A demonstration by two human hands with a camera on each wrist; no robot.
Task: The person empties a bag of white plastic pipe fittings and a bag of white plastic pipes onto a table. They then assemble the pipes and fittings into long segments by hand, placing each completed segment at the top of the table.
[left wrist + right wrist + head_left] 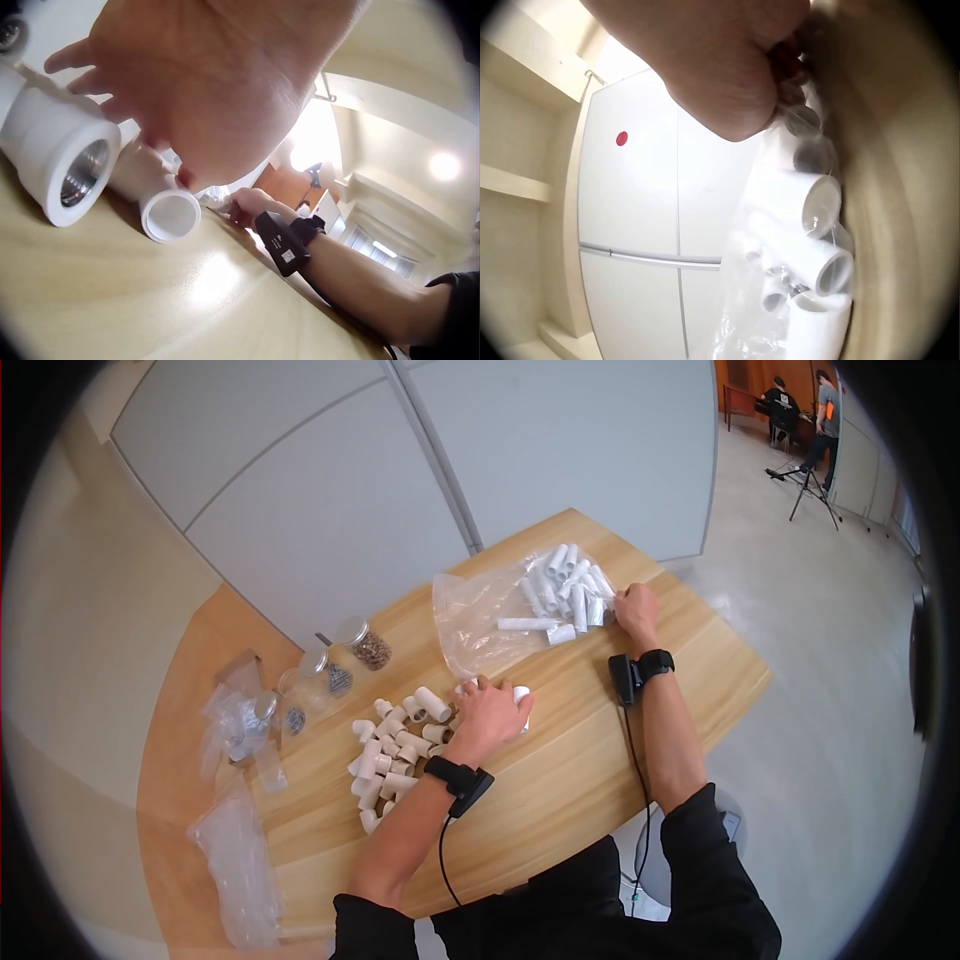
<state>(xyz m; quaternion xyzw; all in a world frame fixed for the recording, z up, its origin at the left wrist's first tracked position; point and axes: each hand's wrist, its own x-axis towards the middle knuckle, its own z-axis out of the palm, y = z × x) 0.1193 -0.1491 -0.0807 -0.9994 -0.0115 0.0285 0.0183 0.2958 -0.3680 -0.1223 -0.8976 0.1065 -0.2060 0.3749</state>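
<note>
My left hand (490, 715) lies palm down with fingers spread at the upper right edge of a pile of cream-white pipe fittings (395, 750). A short white tube (523, 696) shows beside its thumb. In the left wrist view, the left hand (195, 82) is over a white tube (171, 216), next to a fitting with a metal insert (60, 150). My right hand (636, 610) pinches the right edge of a clear plastic bag (470, 625) with white tubes (578, 605) on or inside it. In the right wrist view, curled fingers (787, 71) hold the plastic beside several tubes (810, 259).
Lidded jars (368, 645) of small parts stand left of the bag. Crumpled clear bags (235, 860) lie at the table's left side. A grey partition (300, 490) borders the far edge. Two people (826, 420) and a tripod (808, 485) are in the background at the upper right.
</note>
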